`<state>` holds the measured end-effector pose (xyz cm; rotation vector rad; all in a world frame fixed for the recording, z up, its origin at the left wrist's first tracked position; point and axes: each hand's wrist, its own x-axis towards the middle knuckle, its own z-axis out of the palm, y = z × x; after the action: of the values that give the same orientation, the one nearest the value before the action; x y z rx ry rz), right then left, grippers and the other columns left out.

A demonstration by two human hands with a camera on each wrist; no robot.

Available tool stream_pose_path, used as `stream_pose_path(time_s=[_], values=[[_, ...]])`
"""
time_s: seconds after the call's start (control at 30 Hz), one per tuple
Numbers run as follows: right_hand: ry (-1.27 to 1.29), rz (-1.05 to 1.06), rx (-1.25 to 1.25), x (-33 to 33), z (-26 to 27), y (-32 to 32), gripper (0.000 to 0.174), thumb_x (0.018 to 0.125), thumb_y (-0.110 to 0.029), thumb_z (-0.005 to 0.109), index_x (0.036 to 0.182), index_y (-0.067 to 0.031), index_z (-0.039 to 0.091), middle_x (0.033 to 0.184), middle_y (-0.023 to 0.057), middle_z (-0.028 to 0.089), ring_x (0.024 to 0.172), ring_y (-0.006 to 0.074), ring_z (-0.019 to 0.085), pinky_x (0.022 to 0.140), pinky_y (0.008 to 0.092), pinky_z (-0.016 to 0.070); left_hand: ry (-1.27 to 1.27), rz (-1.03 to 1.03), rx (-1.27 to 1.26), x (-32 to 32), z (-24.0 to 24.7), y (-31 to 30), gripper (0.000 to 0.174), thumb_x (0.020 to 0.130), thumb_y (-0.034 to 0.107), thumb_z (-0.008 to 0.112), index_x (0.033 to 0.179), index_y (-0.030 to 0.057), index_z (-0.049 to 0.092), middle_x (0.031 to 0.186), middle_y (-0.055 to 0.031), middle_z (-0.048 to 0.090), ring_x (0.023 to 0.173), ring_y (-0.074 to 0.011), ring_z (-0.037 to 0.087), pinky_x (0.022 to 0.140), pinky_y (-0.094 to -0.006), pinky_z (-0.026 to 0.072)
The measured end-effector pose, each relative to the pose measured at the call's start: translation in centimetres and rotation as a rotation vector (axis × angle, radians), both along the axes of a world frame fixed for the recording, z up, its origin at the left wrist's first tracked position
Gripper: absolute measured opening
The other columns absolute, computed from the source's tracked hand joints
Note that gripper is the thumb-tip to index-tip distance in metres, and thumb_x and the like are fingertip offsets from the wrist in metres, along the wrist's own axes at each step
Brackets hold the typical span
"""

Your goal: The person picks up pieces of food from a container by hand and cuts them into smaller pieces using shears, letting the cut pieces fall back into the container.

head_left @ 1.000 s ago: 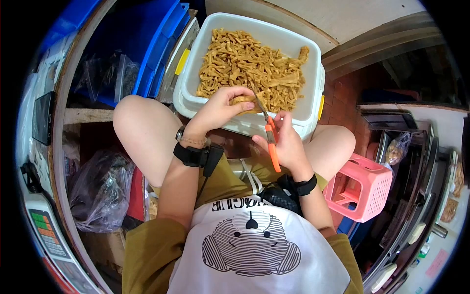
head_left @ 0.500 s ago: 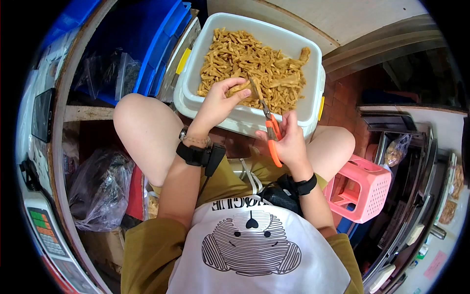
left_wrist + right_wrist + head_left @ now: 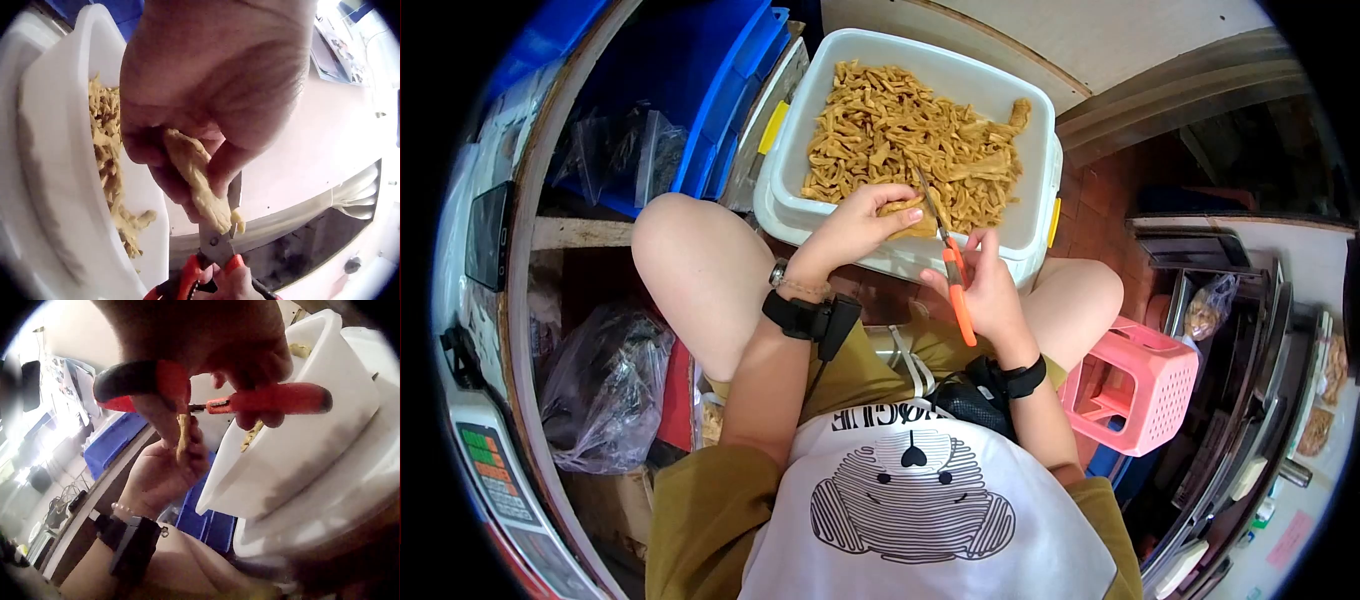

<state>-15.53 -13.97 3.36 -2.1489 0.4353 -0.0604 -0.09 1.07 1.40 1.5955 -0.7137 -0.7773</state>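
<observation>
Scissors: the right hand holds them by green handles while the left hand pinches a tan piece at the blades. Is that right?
No, the handles are orange, not green, as the head view shows; the right hand holds the scissors and the left hand pinches a tan piece at the blades.

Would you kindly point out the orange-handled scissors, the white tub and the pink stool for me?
Orange-handled scissors (image 3: 960, 300): head view, on the orange handle.
White tub (image 3: 990, 82): head view, on the bare inner wall at the far side.
Pink stool (image 3: 1168, 400): head view, on the panel dotted with small holes.
</observation>
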Motion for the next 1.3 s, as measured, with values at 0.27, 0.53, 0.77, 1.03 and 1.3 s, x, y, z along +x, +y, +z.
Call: stream_pose_path(time_s=[0.27, 0.53, 0.77, 1.03, 1.3], values=[[0.044, -0.069, 0.099, 0.5, -0.8, -0.2, 0.063, 0.073, -0.034, 0.083, 0.091, -0.0070, 0.030, 0.059, 0.0067, 0.043, 0.052, 0.0169, 0.040, 0.048, 0.0319, 0.0385, 0.247, 0.088, -0.060, -0.2, -1.4, -0.9, 0.027, 0.094, 0.021, 0.061, 0.106, -0.0032, 0.061, 0.091, -0.0014, 0.063, 0.078, -0.0077, 0.056, 0.072, -0.0229, 0.0455], [0.061, -0.120, 0.149, 0.4, -1.4, -0.5, 0.062, 0.073, -0.032, 0.084, 0.091, -0.0084, 0.030, 0.053, 0.0018, 0.041, 0.048, 0.0106, 0.036, 0.044, 0.0279, 0.0342, 0.258, 0.177, -0.100, -0.2, -1.6, -1.0, 0.022, 0.094, 0.019, 0.060, 0.105, -0.0002, 0.060, 0.089, -0.0005, 0.062, 0.072, -0.0083, 0.057, 0.069, -0.0236, 0.0480], [0.014, -0.032, 0.067, 0.2, 0.4, -0.3, 0.064, 0.073, -0.034, 0.083, 0.100, -0.0085, 0.031, 0.071, 0.0093, 0.063, 0.058, 0.0178, 0.056, 0.056, 0.0308, 0.0468, 0.492, 0.421, -0.291, 0.1, 0.2, -0.8, 0.022, 0.094, 0.017, 0.058, 0.110, 0.0017, 0.057, 0.097, -0.0009, 0.060, 0.086, -0.0099, 0.058, 0.073, -0.0267, 0.0503], [0.060, 0.007, 0.043, 0.1, 0.7, -0.2, 0.067, 0.070, -0.037, 0.084, 0.103, -0.0080, 0.032, 0.080, 0.0123, 0.066, 0.066, 0.0252, 0.063, 0.062, 0.0340, 0.0505, 0.398, 0.244, -0.262, 0.4, 0.4, -0.3, 0.023, 0.095, 0.013, 0.057, 0.114, 0.0021, 0.053, 0.100, -0.0038, 0.060, 0.091, -0.0106, 0.057, 0.077, -0.0262, 0.0493], [0.036, 0.027, -0.072, 0.0, 1.1, -0.1, 0.074, 0.069, -0.045, 0.083, 0.109, -0.0049, 0.034, 0.085, 0.0153, 0.066, 0.069, 0.0302, 0.065, 0.065, 0.0374, 0.0517, 0.299, 0.124, -0.262, 0.4, 0.3, 0.1, 0.038, 0.091, 0.005, 0.062, 0.116, 0.0073, 0.033, 0.108, -0.0115, 0.057, 0.096, -0.0125, 0.056, 0.076, -0.0269, 0.0519]])
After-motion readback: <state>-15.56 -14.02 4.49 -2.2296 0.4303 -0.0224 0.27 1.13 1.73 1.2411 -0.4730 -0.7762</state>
